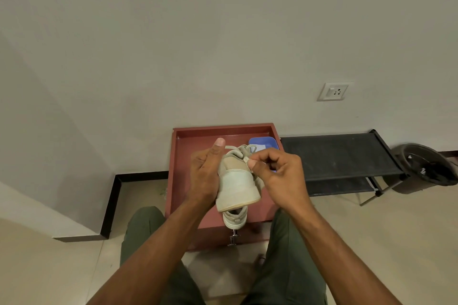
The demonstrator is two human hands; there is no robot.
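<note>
Item in hand, as I see it: one pale shoe (pixel 236 186), heel toward me, held above the red tray (pixel 223 129). Left hand (pixel 205 176) grips its side at 9 o'clock, thumb upright. Right hand (pixel 280 173) pinches the lace (pixel 245 159) at 1 o'clock. Second shoe (pixel 235 219) lies in the tray at 6 o'clock, blue tub (pixel 262 142) at 1 o'clock, black rack (pixel 339 153) at 3 o'clock.

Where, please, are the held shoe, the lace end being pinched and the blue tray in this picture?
held shoe (pixel 236 186): head view, on its white heel side.
lace end (pixel 245 159): head view, on the visible tip.
blue tray (pixel 266 140): head view, on its bare far wall.
</note>
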